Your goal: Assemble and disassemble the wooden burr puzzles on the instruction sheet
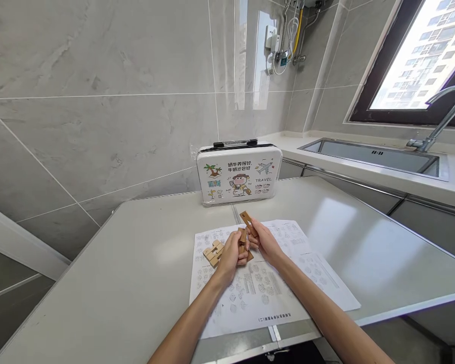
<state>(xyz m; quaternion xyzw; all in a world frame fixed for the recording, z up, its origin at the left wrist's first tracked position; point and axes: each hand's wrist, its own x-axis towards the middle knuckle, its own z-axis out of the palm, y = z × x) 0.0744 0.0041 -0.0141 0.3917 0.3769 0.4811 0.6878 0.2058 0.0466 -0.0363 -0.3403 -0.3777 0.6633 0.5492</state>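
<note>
My left hand (233,253) is closed around a few brown wooden puzzle pieces (243,235), partly hidden by the fingers. In my right hand (264,239) a flat wooden puzzle piece (245,217) is pinched, its far end sticking up and to the left. Both hands are close together above a printed instruction sheet (227,323). Left of my left hand, several lighter wooden pieces (214,252) lie grouped on the paper. Small line drawings cover the sheet.
A white cartoon-printed case (238,174) stands at the back of the pale table (144,273), against the tiled wall (136,136). To the right is a counter with a sink (375,154) and a faucet (445,116) below a window.
</note>
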